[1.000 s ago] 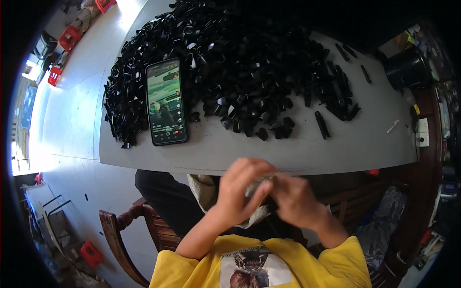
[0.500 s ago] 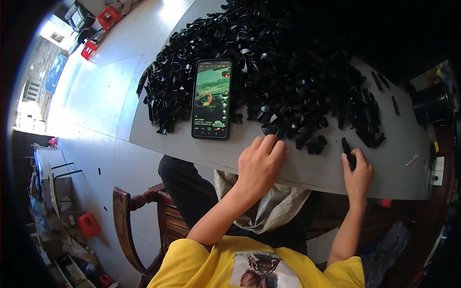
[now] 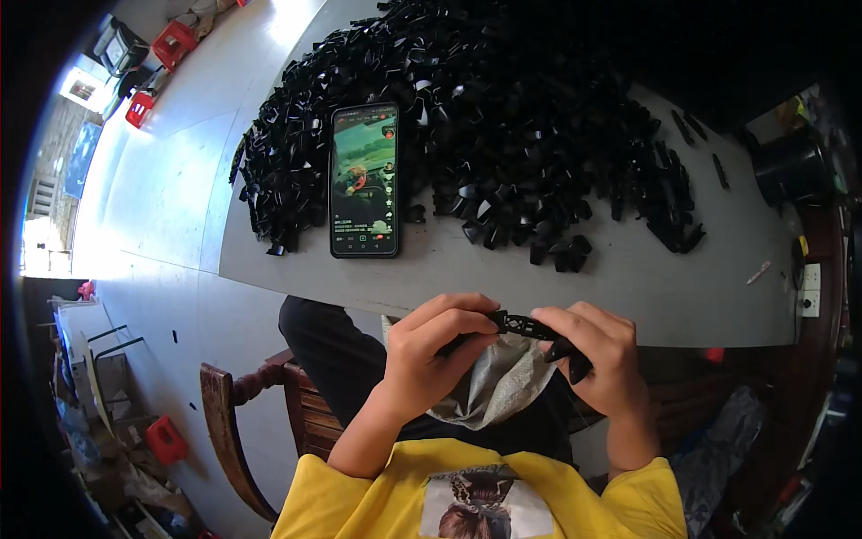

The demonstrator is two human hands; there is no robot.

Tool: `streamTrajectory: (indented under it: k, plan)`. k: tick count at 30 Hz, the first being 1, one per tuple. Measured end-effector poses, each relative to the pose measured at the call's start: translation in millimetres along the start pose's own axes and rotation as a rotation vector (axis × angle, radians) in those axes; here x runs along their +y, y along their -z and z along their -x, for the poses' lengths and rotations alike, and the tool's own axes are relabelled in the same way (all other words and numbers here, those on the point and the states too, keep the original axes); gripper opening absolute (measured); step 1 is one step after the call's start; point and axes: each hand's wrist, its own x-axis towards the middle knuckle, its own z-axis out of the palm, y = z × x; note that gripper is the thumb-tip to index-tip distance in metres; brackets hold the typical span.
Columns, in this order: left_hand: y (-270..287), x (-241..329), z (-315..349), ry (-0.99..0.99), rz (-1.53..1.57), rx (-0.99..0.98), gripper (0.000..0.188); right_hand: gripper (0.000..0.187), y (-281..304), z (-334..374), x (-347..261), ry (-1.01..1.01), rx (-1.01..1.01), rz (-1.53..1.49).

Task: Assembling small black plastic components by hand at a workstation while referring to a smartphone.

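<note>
Between my two hands, just past the table's near edge and above my lap, is a narrow black plastic part (image 3: 523,326) with small cut-outs along it. My left hand (image 3: 440,346) pinches its left end between thumb and fingers. On the other end, my right hand (image 3: 597,350) is closed, with more dark glossy pieces (image 3: 575,359) showing beneath its fingers. Whether those are joined to the held part I cannot tell. A big heap of black plastic pieces (image 3: 503,135) covers the far side of the table. A lit phone (image 3: 365,180) leans against the heap.
The grey tabletop (image 3: 449,269) ends just beyond my hands. A pale woven sack (image 3: 498,386) lies over my lap. Loose black strips (image 3: 721,171) and a small white stick (image 3: 759,273) lie at the right. A wooden chair (image 3: 220,395) stands at left; a black bucket (image 3: 795,171) at right.
My left hand has left the heap's near edge and my right hand has come inward from the right. Both now meet on the black part above my lap. The view has shifted slightly.
</note>
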Motion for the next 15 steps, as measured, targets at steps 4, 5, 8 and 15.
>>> streamTrajectory:
  k: [4,5,8,15]
  plan:
    - [1,-1,2,-0.011,0.009,-0.025,0.018,0.039,1,0,1,0.007,-0.019,0.009]
    - [0,-2,2,-0.009,0.008,-0.024,0.018,0.038,2,0,2,0.019,-0.042,0.019]
    - [3,-6,7,-0.031,0.032,-0.071,0.02,0.036,2,1,7,0.041,-0.097,0.019]
    - [-11,1,7,0.114,0.691,-0.195,0.05,0.048,-14,12,6,0.256,-0.257,-0.063]
